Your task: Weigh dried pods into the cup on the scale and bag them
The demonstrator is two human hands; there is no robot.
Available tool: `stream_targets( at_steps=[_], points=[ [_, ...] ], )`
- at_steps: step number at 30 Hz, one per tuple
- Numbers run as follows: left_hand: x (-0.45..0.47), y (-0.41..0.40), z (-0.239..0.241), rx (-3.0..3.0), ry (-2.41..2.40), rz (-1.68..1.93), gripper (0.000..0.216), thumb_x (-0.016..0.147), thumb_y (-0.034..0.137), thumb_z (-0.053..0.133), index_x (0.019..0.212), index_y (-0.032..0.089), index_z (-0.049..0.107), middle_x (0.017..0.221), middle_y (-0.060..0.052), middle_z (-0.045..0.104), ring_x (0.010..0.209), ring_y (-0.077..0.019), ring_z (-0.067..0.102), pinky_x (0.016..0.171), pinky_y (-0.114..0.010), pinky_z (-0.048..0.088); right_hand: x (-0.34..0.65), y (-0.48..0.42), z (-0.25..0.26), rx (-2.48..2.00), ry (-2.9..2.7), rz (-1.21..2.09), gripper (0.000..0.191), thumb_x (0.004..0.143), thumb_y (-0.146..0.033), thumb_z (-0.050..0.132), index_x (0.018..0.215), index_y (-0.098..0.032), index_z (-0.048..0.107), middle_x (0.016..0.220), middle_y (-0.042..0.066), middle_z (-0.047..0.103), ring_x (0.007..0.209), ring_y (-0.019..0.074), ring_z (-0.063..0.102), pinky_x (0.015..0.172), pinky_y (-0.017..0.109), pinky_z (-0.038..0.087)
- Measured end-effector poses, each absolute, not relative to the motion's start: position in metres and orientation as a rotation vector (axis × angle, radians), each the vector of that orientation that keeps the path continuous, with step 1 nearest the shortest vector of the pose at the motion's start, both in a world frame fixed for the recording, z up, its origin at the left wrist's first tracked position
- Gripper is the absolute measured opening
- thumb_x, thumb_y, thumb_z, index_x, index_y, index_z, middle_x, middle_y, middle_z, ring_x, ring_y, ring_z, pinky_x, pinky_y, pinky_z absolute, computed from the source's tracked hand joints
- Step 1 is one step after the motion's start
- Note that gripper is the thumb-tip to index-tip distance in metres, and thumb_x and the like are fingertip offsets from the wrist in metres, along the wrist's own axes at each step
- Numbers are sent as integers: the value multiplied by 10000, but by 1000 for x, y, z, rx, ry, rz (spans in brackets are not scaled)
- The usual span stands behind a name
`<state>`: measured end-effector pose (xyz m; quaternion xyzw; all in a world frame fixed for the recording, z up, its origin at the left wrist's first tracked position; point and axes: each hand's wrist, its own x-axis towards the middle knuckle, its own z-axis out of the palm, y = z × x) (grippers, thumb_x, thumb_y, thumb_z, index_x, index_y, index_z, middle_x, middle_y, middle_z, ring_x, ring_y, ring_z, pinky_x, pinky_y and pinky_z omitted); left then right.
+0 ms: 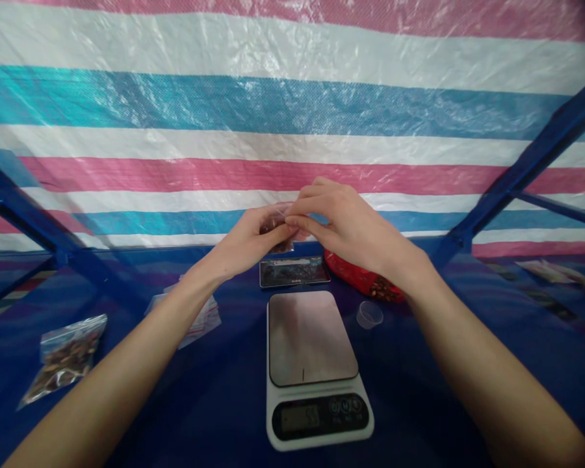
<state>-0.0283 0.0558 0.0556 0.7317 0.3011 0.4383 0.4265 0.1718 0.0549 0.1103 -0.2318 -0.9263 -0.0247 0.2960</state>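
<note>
Care with each pinch: hold the clear plastic bag of dark bits still in the left hand, and press softly along its edge with the right hand, without tipping. Tucked in the curl of the left hand, with 1 edge seemingly pinched by the right fingertips. Up past the digital kitchen scale, near the phone. Too small to tell if sealed.

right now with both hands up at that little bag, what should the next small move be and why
I'd probably slide the fingers of the right hand along the edge of the small bag, pressing gently: the left hand supports it, and those fingertips already meet there. Whether it's sealed, I can't tell.
</note>
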Motion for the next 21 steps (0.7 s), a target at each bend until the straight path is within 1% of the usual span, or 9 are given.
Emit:
stream_targets(
  at_steps=[2,4,7,9,11,13,16,19,21],
  points=[
    [-30,56,54,1872,751,1057,290,949,453,685,920,169,736,795,-33,711,672,-143,652,612,-252,508,171,55,109,-648,-2446,-87,300,1054,-278,591,781,-192,682,819,62,654,821,221,565,759,365,396],
    [-32,54,54,1941,759,986,321,967,472,660,921,170,757,782,-27,701,660,-139,614,596,-248,472,171,53,108,-658,-2441,-77,342,1067,-323,569,759,-197,647,808,58,629,809,214,550,742,358,389],
    [-34,48,57,2023,812,941,417,988,538,607,852,168,745,714,-9,646,631,-136,547,579,-249,420,171,46,108,-670,-2444,-33,378,1082,-331,540,729,-199,577,790,44,593,809,204,528,742,348,375],
    [-33,43,59,2031,866,979,494,995,584,570,774,162,702,689,-3,610,627,-133,511,577,-251,392,171,43,109,-697,-2404,-19,389,1085,-343,532,725,-196,548,859,54,585,858,206,527,766,346,378],
    [-29,38,60,1981,909,1037,525,1013,598,520,771,159,677,705,-6,609,641,-139,505,584,-258,389,173,42,110,-696,-2369,37,381,1089,-367,520,751,-192,549,948,63,578,906,204,531,788,337,390],
    [-24,34,59,1942,920,1100,511,1045,562,454,823,160,680,754,-15,636,688,-155,535,625,-270,424,176,43,109,-657,-2376,150,371,1095,-381,503,779,-194,557,934,46,583,878,187,536,779,321,397],
    [-18,28,52,2024,951,1218,416,1068,455,429,869,172,660,827,-18,653,771,-164,570,707,-271,454,181,42,103,-709,-2371,285,354,1073,-373,550,769,-193,579,784,6,599,741,158,526,707,304,377],
    [-14,21,42,2015,1046,1364,271,1030,389,540,855,190,599,772,14,599,711,-136,539,651,-244,412,183,34,91,-893,-2272,305,328,1010,-354,652,732,-185,616,692,-9,602,650,143,496,646,304,338],
    [-13,15,35,1914,1056,1439,270,1005,397,592,828,193,585,727,27,577,661,-125,526,612,-232,394,182,27,80,-904,-2174,386,272,983,-330,681,756,-184,645,698,-10,620,654,141,516,645,296,355]
  ],
)
